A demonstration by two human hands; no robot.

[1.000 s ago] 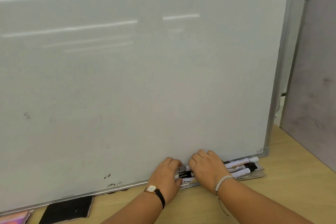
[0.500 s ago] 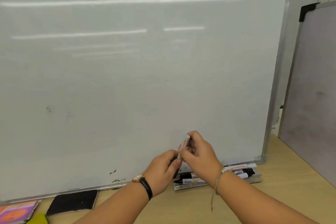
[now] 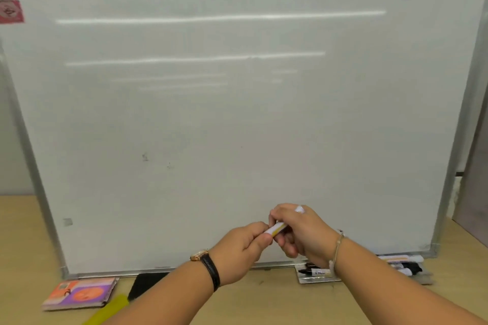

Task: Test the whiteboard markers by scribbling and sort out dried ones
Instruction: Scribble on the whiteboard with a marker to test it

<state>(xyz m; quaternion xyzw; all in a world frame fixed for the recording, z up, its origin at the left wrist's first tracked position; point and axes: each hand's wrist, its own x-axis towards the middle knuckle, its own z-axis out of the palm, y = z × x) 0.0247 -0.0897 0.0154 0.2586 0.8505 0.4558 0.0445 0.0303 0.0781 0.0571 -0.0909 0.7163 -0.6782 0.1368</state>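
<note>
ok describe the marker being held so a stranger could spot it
Find the big whiteboard, then look before its lower edge, where the left hand and right hand meet. The marker is the white barrel with a yellow band gripped between them; the other markers lie in the tray at the board's foot.

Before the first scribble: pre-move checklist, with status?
1. Grip on marker: ok, right hand holds the barrel, left hand pinches its near end.
2. Cap off: cannot tell, the left hand hides that end.
3. Writing space: ok, whiteboard is bare above the hands.
4. Aim at board: not ok, marker lies sideways between the hands.
5. Other markers reachable: ok, in the tray by the right wrist.
</note>
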